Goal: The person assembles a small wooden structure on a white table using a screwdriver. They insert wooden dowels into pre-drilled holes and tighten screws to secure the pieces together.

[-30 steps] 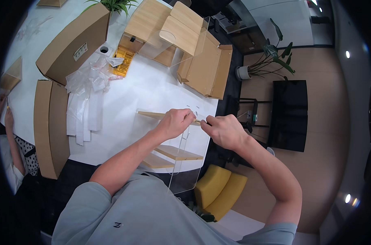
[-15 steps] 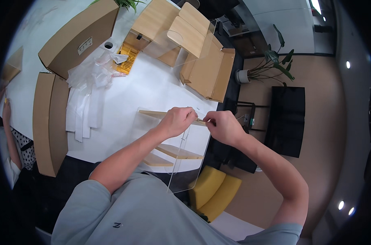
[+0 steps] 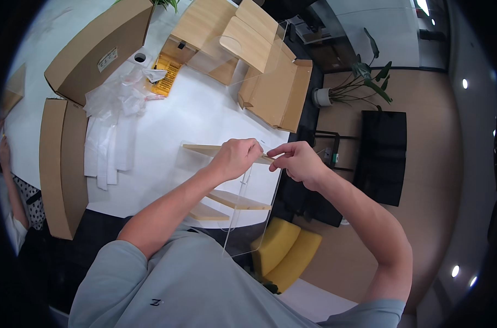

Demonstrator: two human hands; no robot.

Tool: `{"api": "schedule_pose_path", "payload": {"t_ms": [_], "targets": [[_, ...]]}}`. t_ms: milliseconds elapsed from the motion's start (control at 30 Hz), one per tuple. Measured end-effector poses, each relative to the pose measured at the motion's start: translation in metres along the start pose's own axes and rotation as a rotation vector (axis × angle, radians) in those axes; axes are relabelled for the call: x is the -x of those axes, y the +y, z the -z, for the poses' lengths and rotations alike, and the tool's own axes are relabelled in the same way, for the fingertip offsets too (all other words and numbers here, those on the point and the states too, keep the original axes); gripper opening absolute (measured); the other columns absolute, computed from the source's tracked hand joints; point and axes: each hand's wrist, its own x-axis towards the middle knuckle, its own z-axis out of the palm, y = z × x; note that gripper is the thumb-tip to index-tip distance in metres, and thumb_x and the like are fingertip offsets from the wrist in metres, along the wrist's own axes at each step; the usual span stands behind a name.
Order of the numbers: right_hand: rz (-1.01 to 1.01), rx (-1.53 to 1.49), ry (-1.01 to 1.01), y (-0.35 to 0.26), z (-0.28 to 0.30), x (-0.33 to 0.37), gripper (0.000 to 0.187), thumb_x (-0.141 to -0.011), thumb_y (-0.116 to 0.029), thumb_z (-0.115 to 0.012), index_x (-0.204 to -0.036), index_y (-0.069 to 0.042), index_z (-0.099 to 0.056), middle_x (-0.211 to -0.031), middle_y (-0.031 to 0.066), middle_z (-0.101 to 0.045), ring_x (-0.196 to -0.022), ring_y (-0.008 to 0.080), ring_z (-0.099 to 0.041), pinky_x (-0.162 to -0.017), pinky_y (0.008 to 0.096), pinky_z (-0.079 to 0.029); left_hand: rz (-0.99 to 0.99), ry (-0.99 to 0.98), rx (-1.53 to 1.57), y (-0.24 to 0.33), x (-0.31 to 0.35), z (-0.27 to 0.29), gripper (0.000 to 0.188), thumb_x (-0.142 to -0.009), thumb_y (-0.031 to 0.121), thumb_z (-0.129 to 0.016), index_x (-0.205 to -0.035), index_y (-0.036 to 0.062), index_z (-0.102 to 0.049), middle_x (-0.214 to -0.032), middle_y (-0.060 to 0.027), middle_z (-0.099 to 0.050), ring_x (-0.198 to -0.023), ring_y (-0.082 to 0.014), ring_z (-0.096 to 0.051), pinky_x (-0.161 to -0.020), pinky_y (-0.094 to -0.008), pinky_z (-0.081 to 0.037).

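Observation:
Before me a small shelf stands on the table, with a clear acrylic panel [image 3: 245,224] and wooden boards, one of them a middle wooden board [image 3: 240,200]. My left hand [image 3: 234,158] is closed at the end of the top wooden board [image 3: 201,149], its fingertips pinched on something too small to make out. Just to the right, my right hand [image 3: 300,164] has its thumb and index finger apart beside the same corner. Whether a fingertip touches the board there cannot be made out.
Cardboard boxes [image 3: 65,169] and crumpled plastic wrapping [image 3: 117,101] lie to the left. Farther off are a yellow tool case [image 3: 165,76], a wooden cabinet [image 3: 204,27] and an open carton [image 3: 273,93]. A yellow seat [image 3: 286,254] is beyond the table's right edge. Another person's hand [image 3: 5,153] shows far left.
My right thumb and index finger, pinched together before, have spread apart. My left hand keeps its closed grip at the board's end. The whole view has shifted slightly.

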Motion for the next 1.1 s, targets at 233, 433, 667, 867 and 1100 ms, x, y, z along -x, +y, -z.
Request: {"api": "schedule_pose_path", "payload": {"t_ms": [233,433,667,867,1100], "targets": [[0.405,0.584,0.125,0.009,-0.004,0.005,0.035,-0.089,-0.002,-0.061,-0.122,-0.001,-0.074,-0.090,0.0153,-0.078,-0.070,0.0252,-0.070,-0.069,0.0381,-0.057,-0.032,-0.022,0.007,0.000,0.001,-0.005,0.034,-0.102,0.027,-0.052,-0.099,0.0020,-0.075,-0.085,-0.0190,-0.073,-0.079,-0.0356,-0.070,-0.075,-0.0432,-0.055],[0.651,0.933,0.267,0.016,-0.010,0.019,0.022,-0.092,-0.006,-0.063,-0.111,-0.001,-0.074,-0.093,0.0192,-0.073,-0.086,0.0380,-0.073,-0.080,0.0449,-0.061,-0.058,-0.030,-0.016,-0.004,0.002,-0.013,0.033,-0.103,0.026,-0.054,-0.102,0.0025,-0.077,-0.080,-0.0152,-0.072,-0.072,-0.0277,-0.068,-0.071,-0.0393,-0.054],[0.639,0.291,0.522,0.063,-0.022,0.036,0.024,-0.091,-0.002,-0.068,-0.114,0.001,-0.073,-0.094,0.0168,-0.074,-0.070,0.0249,-0.070,-0.068,0.0348,-0.057,0.011,-0.030,0.026,-0.007,-0.013,0.005,0.034,-0.103,0.026,-0.054,-0.101,0.0017,-0.078,-0.077,-0.0102,-0.070,-0.072,-0.0185,-0.066,-0.070,-0.0347,-0.055],[0.509,-0.835,0.357,0.155,-0.065,0.041,0.037,-0.092,0.008,-0.058,-0.127,0.003,-0.067,-0.100,0.0066,-0.069,-0.062,0.0031,-0.049,-0.050,0.0200,-0.036,0.141,-0.132,0.218,-0.008,-0.017,0.016,0.036,-0.106,0.027,-0.051,-0.107,-0.0005,-0.075,-0.095,-0.0069,-0.070,-0.090,-0.0149,-0.067,-0.081,-0.0314,-0.060],[0.813,-1.349,0.188,0.174,-0.119,0.071,0.041,-0.094,0.012,-0.055,-0.134,0.004,-0.063,-0.103,0.0132,-0.071,-0.059,0.0025,-0.043,-0.049,0.0193,-0.031,0.163,-0.167,0.223,-0.010,-0.013,0.035,0.036,-0.110,0.025,-0.046,-0.114,-0.0044,-0.067,-0.115,-0.0108,-0.070,-0.104,-0.0189,-0.068,-0.093,-0.0353,-0.064]]}}
